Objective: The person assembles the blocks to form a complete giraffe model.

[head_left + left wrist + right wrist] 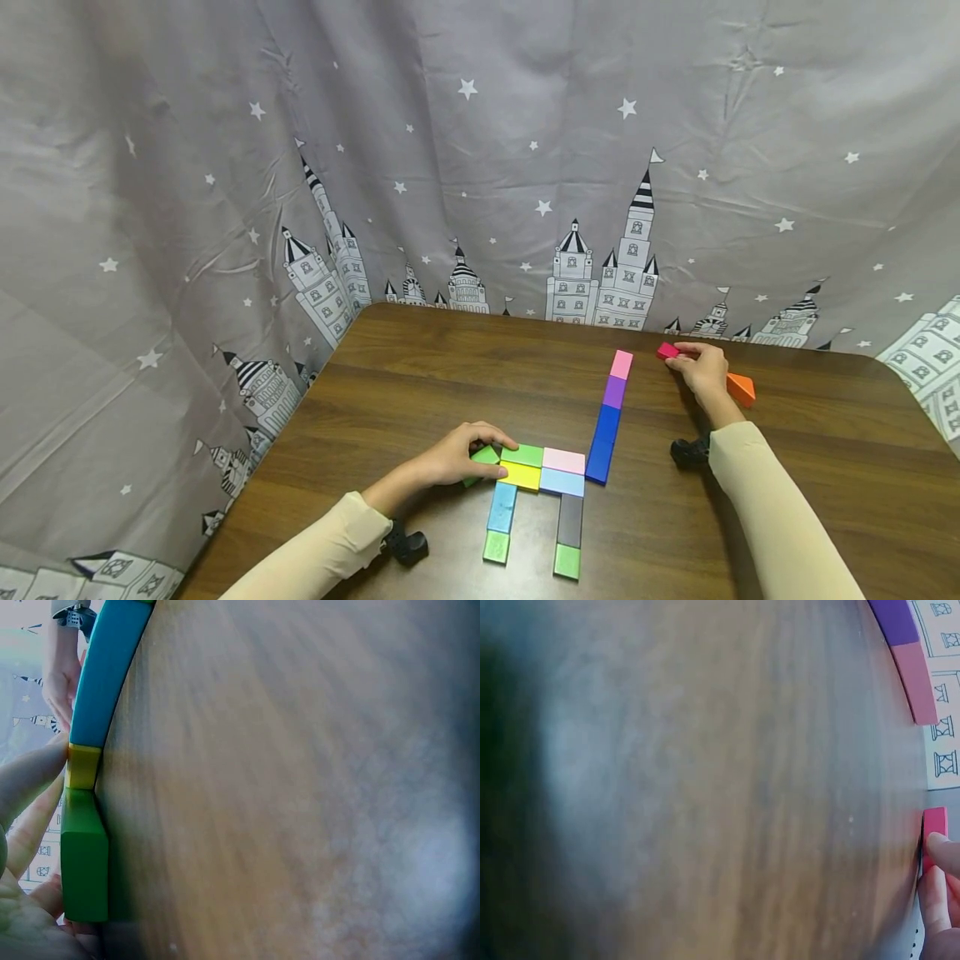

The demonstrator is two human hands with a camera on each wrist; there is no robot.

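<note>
At the far right of the table in the head view, my right hand (705, 368) pinches a small red block (666, 351) between thumb and fingers. An orange triangular block (742, 388) lies beside that hand. My left hand (453, 454) rests over the left end of a flat block figure, partly hiding a tilted green block (487, 455). Its index fingertip touches a green rectangular block (522, 454), and the thumb touches a yellow block (522, 477). In the left wrist view, the thumb and fingers look extended beside the green block (84, 862).
Pink (564, 460) and light blue (562, 482) blocks continue the figure, with two leg-like columns below. A slanted line of blue (603, 442), purple (614, 392) and pink (621, 365) blocks rises at its right. A grey curtain (465, 150) hangs behind the wooden table (420, 367).
</note>
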